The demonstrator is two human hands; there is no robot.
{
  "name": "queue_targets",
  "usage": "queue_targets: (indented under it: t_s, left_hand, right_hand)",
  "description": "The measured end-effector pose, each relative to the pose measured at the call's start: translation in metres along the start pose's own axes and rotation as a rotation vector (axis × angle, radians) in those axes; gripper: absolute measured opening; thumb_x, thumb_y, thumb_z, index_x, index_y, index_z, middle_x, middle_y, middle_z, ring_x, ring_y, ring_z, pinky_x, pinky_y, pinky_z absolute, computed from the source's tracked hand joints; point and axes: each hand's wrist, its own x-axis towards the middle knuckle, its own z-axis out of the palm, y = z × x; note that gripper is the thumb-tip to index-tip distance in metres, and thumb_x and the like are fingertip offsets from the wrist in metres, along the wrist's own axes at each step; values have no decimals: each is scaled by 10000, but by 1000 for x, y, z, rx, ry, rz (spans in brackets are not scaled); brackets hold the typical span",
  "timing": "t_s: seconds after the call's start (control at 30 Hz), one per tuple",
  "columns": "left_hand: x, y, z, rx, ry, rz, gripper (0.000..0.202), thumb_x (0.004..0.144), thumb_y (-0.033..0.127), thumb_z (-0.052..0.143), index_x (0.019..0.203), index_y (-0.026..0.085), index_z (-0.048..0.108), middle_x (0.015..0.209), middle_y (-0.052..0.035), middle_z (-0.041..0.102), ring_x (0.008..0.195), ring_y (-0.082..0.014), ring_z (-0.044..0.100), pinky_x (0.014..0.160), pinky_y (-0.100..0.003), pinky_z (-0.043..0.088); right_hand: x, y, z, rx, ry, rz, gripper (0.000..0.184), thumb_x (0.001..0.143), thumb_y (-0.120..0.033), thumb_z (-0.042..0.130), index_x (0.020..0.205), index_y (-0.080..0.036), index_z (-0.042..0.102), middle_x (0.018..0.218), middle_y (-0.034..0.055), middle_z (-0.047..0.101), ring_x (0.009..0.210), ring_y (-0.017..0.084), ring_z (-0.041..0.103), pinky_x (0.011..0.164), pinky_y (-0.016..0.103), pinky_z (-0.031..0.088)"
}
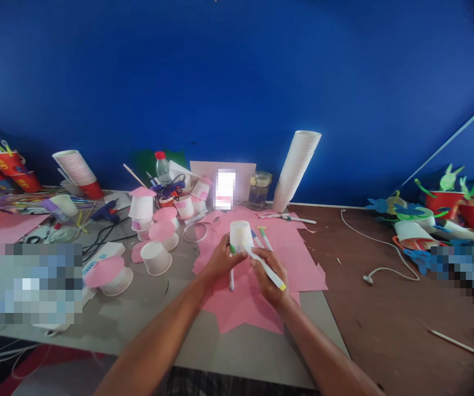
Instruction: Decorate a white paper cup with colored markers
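Observation:
My left hand (221,258) is closed round a small white paper cup (240,233), held upside down over sheets of pink paper (303,264). My right hand (268,275) grips a white marker (266,268) with a yellow-green end, its tip against the cup's side. Green marks show on the cup near my left fingers. Another marker (231,278) lies on the pink paper under my left hand, and two more markers (261,237) lie just behind the cup.
Several white cups with pink paper lids (154,242) stand to the left. A tall leaning stack of white cups (297,168), a glass jar (259,191), a water bottle (162,166) and a lit phone (224,188) stand at the back. A white cable (375,258) crosses the brown table on the right.

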Motion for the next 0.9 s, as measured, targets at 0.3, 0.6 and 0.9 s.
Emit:
queue_targets:
  t_s: [0.3, 0.6, 0.9]
  left_hand:
    - [0, -2, -1, 22, -17, 9, 594, 735, 341, 739, 1238, 157, 483, 1185, -111, 613, 1093, -272, 587, 890, -372, 489]
    - [2, -5, 0, -49, -10, 8, 584, 721, 343, 754, 1219, 175, 499, 1184, -104, 624, 1120, -281, 589, 924, -386, 486]
    - [1, -1, 0, -9, -13, 10, 601, 734, 347, 753, 1247, 178, 489, 1224, -116, 595, 1141, -292, 574, 939, -410, 480]
  right_hand:
    - [1, -2, 1, -13, 7, 9, 161, 919, -283, 529, 1033, -223, 626, 891, 74, 700, 745, 205, 676, 642, 325, 559]
    - [-1, 1, 0, 8, 1, -5, 178, 924, -274, 522, 1063, -227, 623, 925, 78, 703, 760, 207, 683, 655, 331, 564]
    - [1, -1, 0, -14, -2, -17, 167, 910, -250, 531, 1046, -228, 625, 929, 75, 706, 793, 217, 685, 662, 334, 560]
